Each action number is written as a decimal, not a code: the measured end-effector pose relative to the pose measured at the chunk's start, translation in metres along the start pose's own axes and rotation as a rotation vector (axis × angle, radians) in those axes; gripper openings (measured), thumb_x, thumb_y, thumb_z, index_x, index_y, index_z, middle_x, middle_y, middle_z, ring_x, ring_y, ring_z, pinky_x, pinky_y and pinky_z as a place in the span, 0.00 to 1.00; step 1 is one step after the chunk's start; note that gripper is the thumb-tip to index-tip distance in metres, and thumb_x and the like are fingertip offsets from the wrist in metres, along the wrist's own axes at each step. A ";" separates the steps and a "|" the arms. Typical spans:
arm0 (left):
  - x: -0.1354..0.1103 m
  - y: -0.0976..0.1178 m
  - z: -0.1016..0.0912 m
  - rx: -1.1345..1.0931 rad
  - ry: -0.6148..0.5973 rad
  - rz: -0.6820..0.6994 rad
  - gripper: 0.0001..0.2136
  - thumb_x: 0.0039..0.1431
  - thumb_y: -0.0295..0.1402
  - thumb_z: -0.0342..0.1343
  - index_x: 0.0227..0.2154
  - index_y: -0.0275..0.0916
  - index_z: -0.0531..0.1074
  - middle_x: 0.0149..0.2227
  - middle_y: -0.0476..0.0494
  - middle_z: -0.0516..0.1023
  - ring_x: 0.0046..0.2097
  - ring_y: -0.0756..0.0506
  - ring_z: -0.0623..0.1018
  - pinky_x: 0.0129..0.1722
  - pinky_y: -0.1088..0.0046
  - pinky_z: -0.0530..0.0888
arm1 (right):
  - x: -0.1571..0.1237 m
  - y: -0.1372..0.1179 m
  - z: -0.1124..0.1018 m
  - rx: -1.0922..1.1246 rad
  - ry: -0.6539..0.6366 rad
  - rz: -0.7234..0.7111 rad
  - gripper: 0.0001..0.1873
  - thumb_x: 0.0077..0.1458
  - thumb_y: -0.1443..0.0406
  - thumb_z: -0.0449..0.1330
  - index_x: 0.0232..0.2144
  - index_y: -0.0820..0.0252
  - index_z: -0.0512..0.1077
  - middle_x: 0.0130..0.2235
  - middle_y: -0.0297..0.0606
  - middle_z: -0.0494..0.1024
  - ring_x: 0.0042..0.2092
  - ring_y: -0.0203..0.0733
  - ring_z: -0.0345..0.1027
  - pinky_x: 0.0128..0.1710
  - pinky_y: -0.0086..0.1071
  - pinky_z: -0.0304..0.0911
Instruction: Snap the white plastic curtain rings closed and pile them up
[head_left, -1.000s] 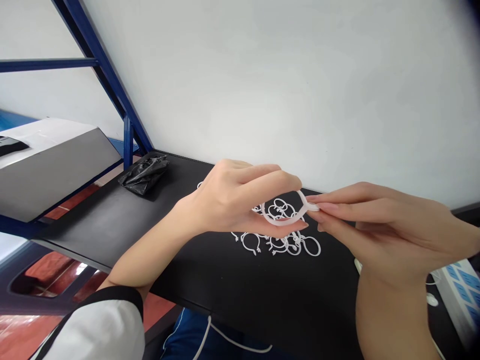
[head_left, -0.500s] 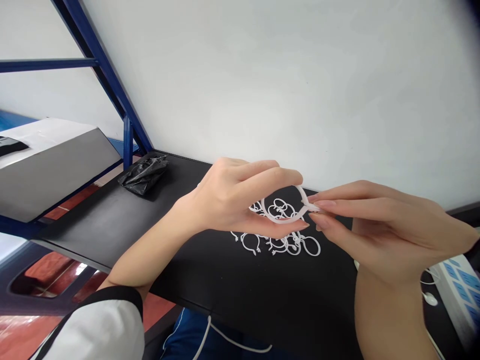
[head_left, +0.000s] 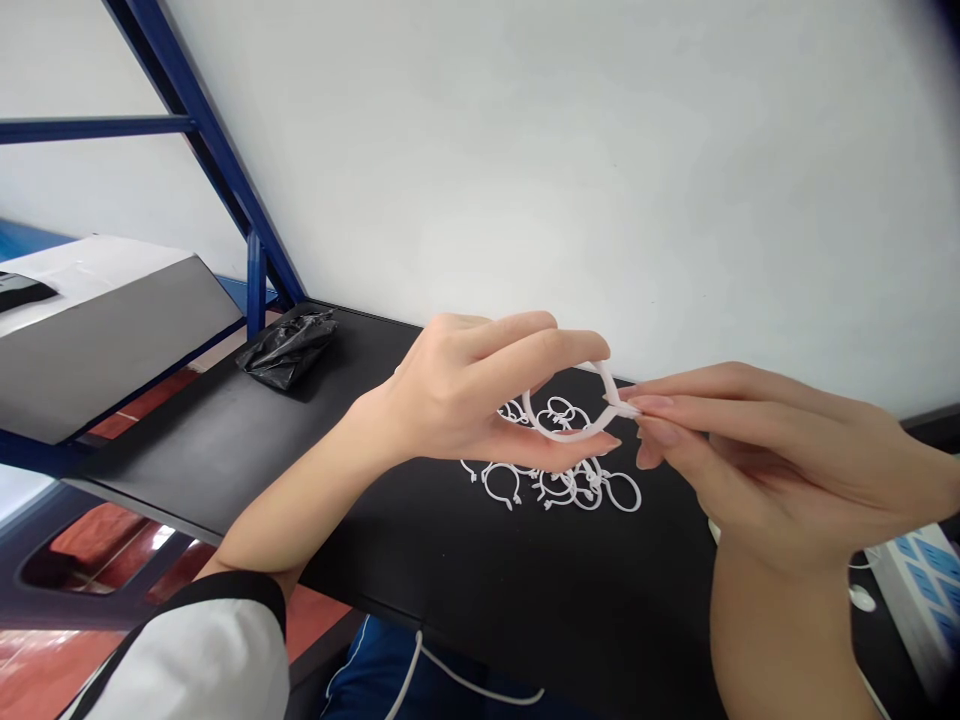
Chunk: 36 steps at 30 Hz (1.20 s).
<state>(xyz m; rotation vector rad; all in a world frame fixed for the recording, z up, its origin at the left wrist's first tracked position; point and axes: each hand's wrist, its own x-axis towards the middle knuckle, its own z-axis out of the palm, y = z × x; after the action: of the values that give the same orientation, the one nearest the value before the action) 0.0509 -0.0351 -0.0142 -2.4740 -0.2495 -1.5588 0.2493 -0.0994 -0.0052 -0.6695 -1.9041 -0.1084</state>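
Observation:
A white plastic ring (head_left: pixel 574 437) with tab-like ends is held up above the black tabletop. My left hand (head_left: pixel 469 385) curves around it, fingers over the top and thumb along the underside. From the other side my right hand (head_left: pixel 772 450) pinches the ring's joined tabs between thumb and fingers. The fingertips partly cover the tabs, so whether they are fastened cannot be seen. Below and behind the held ring lies a loose heap of similar white rings (head_left: pixel 589 490), several of them overlapping, some with a gap between their ends.
A crumpled black plastic bag (head_left: pixel 289 350) sits at the left on the black table (head_left: pixel 487 570). A blue metal frame (head_left: pixel 214 150) rises behind it, against a pale wall (head_left: pixel 525 180). At the far right is a blue-and-white box (head_left: pixel 919 590) with a white cable nearby.
My right hand has shifted slightly right, its thumb now higher and closer against the fingers at the tabs. My left hand has barely moved around the ring.

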 end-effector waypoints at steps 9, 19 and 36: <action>0.000 0.000 0.000 -0.009 0.003 -0.020 0.11 0.55 0.41 0.61 0.35 0.39 0.71 0.19 0.56 0.68 0.20 0.56 0.66 0.17 0.79 0.63 | -0.005 0.005 0.002 0.012 0.033 -0.023 0.26 0.47 0.80 0.65 0.43 0.48 0.79 0.35 0.31 0.83 0.28 0.38 0.74 0.18 0.33 0.70; -0.004 0.001 0.000 -0.036 -0.037 -0.113 0.11 0.54 0.38 0.60 0.37 0.37 0.71 0.22 0.56 0.71 0.23 0.57 0.69 0.21 0.81 0.65 | -0.008 0.006 0.006 -0.007 0.076 -0.001 0.22 0.46 0.80 0.66 0.40 0.50 0.80 0.36 0.31 0.83 0.29 0.38 0.75 0.22 0.34 0.72; -0.038 -0.097 -0.032 0.326 -1.275 -1.119 0.19 0.53 0.42 0.52 0.44 0.39 0.72 0.49 0.38 0.77 0.43 0.40 0.78 0.35 0.70 0.71 | -0.016 0.058 0.004 -0.030 -0.334 0.482 0.04 0.56 0.67 0.62 0.29 0.56 0.76 0.29 0.31 0.79 0.25 0.31 0.68 0.28 0.28 0.66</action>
<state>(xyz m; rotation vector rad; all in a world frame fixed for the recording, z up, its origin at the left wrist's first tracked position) -0.0176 0.0493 -0.0263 -2.6738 -2.0500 0.3015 0.2795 -0.0555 -0.0335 -1.2070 -1.9981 0.2985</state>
